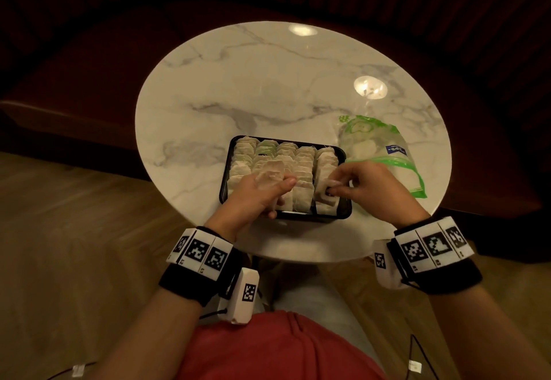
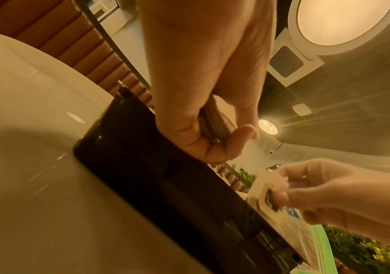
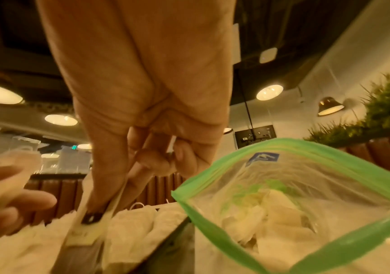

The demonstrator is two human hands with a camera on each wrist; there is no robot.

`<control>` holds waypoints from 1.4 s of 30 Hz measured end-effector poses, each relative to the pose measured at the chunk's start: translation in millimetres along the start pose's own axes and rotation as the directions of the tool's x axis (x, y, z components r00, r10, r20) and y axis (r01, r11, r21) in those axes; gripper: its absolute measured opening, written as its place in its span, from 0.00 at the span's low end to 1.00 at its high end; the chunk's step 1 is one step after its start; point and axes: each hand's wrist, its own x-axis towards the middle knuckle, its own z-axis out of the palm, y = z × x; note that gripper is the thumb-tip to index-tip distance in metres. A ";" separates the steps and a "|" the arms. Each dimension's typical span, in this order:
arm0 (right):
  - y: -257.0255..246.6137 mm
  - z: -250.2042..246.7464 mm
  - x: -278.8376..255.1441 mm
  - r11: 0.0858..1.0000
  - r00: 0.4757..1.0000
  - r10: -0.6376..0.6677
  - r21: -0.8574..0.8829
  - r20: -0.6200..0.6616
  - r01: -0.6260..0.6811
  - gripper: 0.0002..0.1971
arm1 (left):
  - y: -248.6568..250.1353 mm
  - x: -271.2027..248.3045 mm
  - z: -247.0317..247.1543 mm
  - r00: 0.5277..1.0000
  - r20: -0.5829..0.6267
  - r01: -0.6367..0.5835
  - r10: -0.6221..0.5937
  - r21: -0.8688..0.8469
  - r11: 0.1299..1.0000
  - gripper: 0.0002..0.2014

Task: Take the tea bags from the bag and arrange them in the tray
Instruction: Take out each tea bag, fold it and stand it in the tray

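Black rectangular plastic tray [image 1: 346,209] near the front edge of the round white marble table [image 1: 238,81], packed with rows of pale paper tea bags [image 1: 301,155] standing on edge. Left hand [image 1: 253,197] over the tray's near-left part, thumb and curled fingers gripping a small stack of flat tea bags [image 1: 269,172]. Right hand [image 1: 372,188] over the near-right corner, thumb and fingertips pinching one tea bag by its white tag [image 1: 328,187], the bag hanging down into the rightmost row. Clear zip bag with green seal [image 1: 384,152] lies just right of the tray, mouth open toward the person, more tea bags inside; the right hand overlaps its near edge.
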 end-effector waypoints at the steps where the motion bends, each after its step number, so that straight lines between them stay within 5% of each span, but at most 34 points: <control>1: 2.9 0.5 1.1 0.998 0.999 -0.003 -0.057 0.054 0.006 0.04 | 0.0 0.0 0.0 1.000 0.003 0.002 -0.002 -0.001 1.000 0.06; 4: 7.9 10.1 5.1 0.975 0.980 0.028 -0.222 0.199 0.018 0.07 | -1.6 1.5 -0.1 1.000 0.005 0.010 -0.010 -0.002 1.000 0.05; 9: 12.4 24.7 9.1 0.916 0.984 0.087 -0.401 0.155 -0.018 0.13 | -2.4 1.8 0.3 1.000 0.022 0.021 -0.021 -0.014 1.000 0.05; 15: 4.8 18.7 6.9 0.920 0.996 0.055 -0.390 0.070 -0.023 0.15 | -4.0 3.2 -1.8 0.999 0.025 0.023 -0.023 -0.010 1.000 0.06; 22: -5.3 18.9 10.9 0.871 0.984 0.071 -0.490 0.164 0.019 0.17 | -6.0 4.0 -3.5 0.999 0.030 0.025 -0.024 -0.019 1.000 0.05; 30: -4.2 22.6 12.0 0.820 0.996 0.071 -0.571 0.056 -0.026 0.13 | -6.8 5.9 -4.7 0.999 0.037 0.026 -0.025 -0.026 0.999 0.06; 42: 5.9 35.9 12.7 0.742 0.993 0.032 -0.669 0.118 0.056 0.20 | -8.2 6.8 -8.0 0.999 0.041 0.035 -0.034 -0.026 0.999 0.13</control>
